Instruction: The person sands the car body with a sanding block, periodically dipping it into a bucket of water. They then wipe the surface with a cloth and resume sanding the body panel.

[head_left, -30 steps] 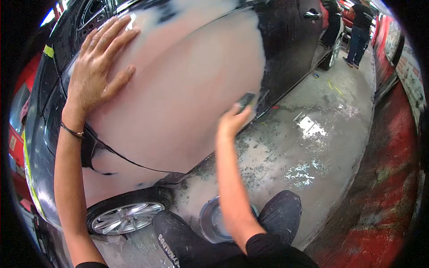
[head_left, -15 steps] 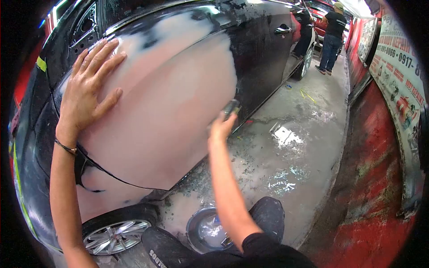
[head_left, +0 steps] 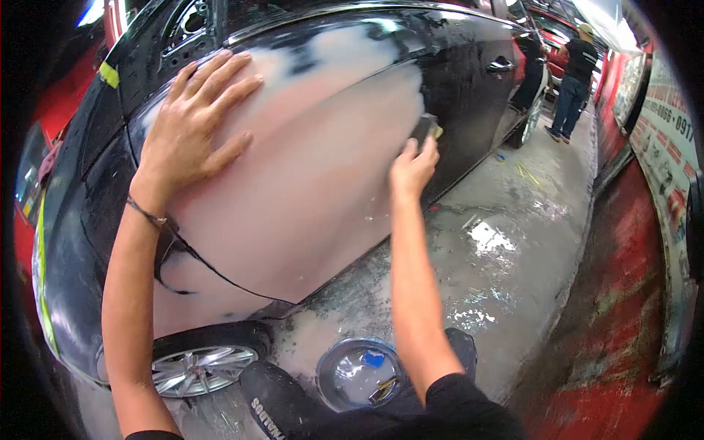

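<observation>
Fingers of the right hand (head_left: 413, 167) close around the sanding block (head_left: 425, 129), pressed to the car door (head_left: 469, 81) at the pink filler patch's (head_left: 315, 191) right edge. The left hand (head_left: 192, 132) braces open and flat on the patch. Hold the block flat; stroke evenly with light pressure.

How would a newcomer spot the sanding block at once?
Find the black car door with its large pale sanded patch. At the patch's right edge, the right hand presses a small dark block against it. It is the only handheld thing there, dark with a yellow edge.

Auto body shop: primer-sanded car door (head_left: 308, 176), repair signage (head_left: 671, 125).
</observation>
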The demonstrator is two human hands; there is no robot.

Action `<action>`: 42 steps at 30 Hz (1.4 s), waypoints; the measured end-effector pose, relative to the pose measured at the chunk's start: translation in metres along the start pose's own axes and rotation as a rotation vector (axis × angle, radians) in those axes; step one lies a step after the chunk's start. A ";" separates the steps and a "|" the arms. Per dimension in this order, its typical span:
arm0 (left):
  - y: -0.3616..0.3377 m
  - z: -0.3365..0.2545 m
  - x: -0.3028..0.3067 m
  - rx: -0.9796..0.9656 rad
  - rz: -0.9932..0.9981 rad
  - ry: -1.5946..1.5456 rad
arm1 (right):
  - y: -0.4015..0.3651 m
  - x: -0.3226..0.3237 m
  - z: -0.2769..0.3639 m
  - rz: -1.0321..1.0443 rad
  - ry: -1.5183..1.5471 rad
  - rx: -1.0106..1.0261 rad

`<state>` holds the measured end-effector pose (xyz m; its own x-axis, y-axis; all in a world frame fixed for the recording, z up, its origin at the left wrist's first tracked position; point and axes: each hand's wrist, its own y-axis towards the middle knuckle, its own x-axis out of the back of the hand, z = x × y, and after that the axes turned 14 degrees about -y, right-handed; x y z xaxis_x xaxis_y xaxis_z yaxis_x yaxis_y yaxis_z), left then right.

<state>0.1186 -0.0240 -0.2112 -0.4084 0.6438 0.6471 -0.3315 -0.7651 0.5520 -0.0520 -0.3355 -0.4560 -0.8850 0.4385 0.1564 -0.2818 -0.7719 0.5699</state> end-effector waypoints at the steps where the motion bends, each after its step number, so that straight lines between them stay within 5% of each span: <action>1: 0.001 0.000 -0.001 -0.010 -0.012 -0.003 | -0.046 0.009 0.025 -0.068 -0.023 0.159; 5: -0.001 0.000 -0.002 -0.024 -0.022 0.018 | -0.167 0.034 0.068 0.030 -0.003 0.410; 7: -0.002 0.002 -0.002 -0.027 -0.017 0.019 | -0.123 0.032 0.044 0.017 -0.065 0.522; 11: 0.000 0.003 -0.005 -0.003 -0.006 0.014 | 0.065 0.001 0.015 -0.105 -0.010 0.312; 13: -0.001 0.004 -0.005 -0.013 -0.012 0.013 | 0.098 0.003 0.027 0.019 -0.025 0.019; 16: -0.003 0.005 -0.007 -0.014 -0.032 0.009 | 0.015 -0.004 0.040 -0.149 -0.039 0.322; 20: -0.004 0.004 -0.006 -0.015 -0.029 0.020 | -0.167 0.036 0.064 0.042 0.076 0.513; 23: -0.004 0.009 -0.010 -0.039 -0.039 0.036 | -0.108 0.028 0.028 -0.020 -0.030 0.690; 25: -0.003 0.007 -0.009 -0.051 -0.040 0.041 | -0.014 0.014 0.012 -0.126 -0.025 0.524; 27: 0.000 0.005 -0.007 -0.060 -0.043 0.065 | 0.080 -0.009 -0.028 -0.009 -0.115 0.242; 29: 0.002 0.001 0.000 -0.028 0.004 0.027 | 0.084 -0.001 -0.001 0.058 0.157 -0.080; 31: 0.005 -0.010 0.013 0.050 0.095 -0.016 | 0.022 -0.004 0.014 -0.017 -0.027 0.271; 32: 0.002 -0.009 0.013 0.031 0.080 -0.009 | -0.044 0.004 0.048 -0.071 -0.025 0.279; 36: -0.001 -0.008 0.013 -0.015 0.057 0.025 | -0.216 0.042 0.086 0.115 0.154 0.692; 39: -0.001 0.000 0.002 -0.069 0.003 0.043 | -0.137 0.022 0.031 -0.054 0.010 0.766; 42: 0.004 0.006 -0.005 -0.090 -0.019 0.051 | -0.001 0.005 -0.013 -0.174 0.029 0.410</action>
<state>0.1242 -0.0296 -0.2092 -0.4435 0.6587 0.6078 -0.4141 -0.7520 0.5128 -0.0609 -0.3387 -0.4663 -0.8492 0.5279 0.0104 -0.2622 -0.4387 0.8595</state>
